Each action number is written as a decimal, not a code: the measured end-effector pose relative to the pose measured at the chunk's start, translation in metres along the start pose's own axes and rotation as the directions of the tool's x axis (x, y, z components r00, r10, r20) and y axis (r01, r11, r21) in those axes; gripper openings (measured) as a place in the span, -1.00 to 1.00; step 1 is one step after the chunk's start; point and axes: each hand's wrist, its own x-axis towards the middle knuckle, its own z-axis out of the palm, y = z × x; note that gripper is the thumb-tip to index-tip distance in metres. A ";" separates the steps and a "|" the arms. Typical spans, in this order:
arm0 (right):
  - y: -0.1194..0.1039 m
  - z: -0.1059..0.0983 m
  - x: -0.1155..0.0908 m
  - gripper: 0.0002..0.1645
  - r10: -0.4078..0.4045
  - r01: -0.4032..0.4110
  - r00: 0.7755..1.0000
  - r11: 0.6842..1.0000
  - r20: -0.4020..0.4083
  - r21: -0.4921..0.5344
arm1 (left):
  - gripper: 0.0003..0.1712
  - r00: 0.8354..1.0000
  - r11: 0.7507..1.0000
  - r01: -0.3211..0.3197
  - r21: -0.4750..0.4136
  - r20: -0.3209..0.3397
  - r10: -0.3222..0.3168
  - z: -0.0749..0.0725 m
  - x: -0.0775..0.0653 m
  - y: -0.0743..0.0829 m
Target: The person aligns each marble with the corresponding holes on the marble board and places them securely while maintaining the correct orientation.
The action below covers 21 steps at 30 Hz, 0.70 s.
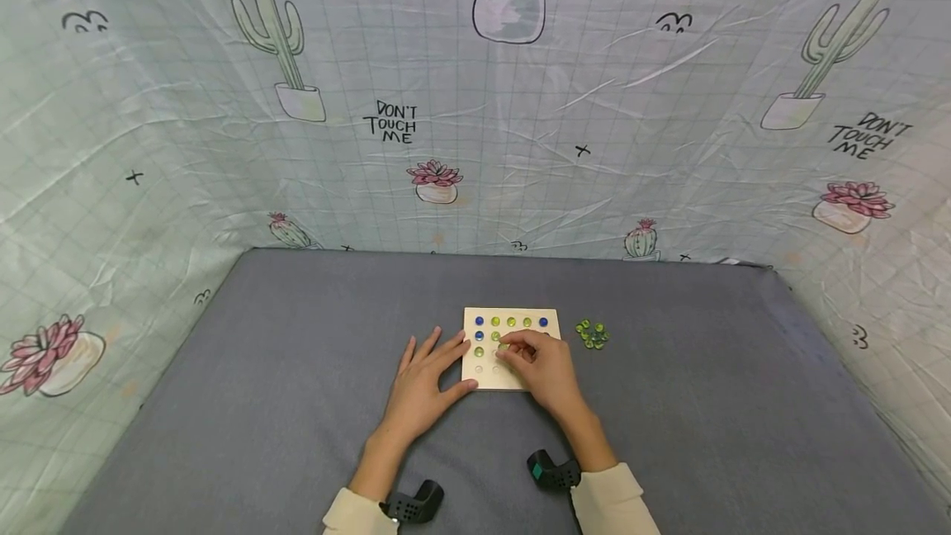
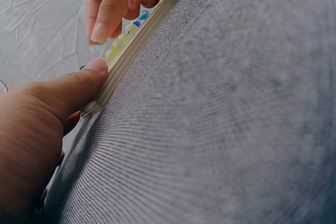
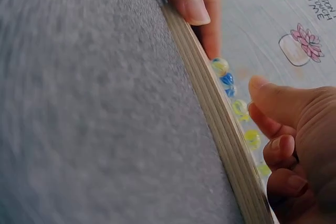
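A light wooden board [image 1: 508, 383] with rows of round hollows lies on the grey cloth. Blue marbles [image 1: 479, 321] and green marbles [image 1: 511, 322] fill its far rows; bare hollows [image 1: 479, 369] show at the near left. My left hand [image 1: 418, 395] is spread at the board's left side, its thumb [image 2: 79, 85] against the near corner and its fingers along the edge. Over the middle of the board, my right hand [image 1: 548, 366] pinches a yellow-green marble [image 2: 101, 42] between thumb and fingertip, mostly hidden by them. The right hand covers part of the board's right side.
A loose cluster of green marbles [image 1: 592, 334] lies on the cloth just right of the board. The grey cloth [image 1: 312, 353] covers the table, and a printed curtain [image 1: 520, 106] stands behind and at both sides. Each wrist wears a black camera [image 1: 416, 502].
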 end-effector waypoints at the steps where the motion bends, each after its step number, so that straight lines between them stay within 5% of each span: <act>1: 0.000 0.000 0.000 -0.82 -0.002 0.002 1.000 1.000 -0.001 -0.002 | -0.26 1.000 1.000 0.000 -0.002 0.001 0.000 0.000 0.000 0.000; 21: 0.002 0.009 -0.005 -0.78 -0.057 0.051 0.998 0.987 -0.034 -0.151 | -0.26 1.000 1.000 -0.008 -0.009 -0.015 0.008 0.003 -0.002 0.000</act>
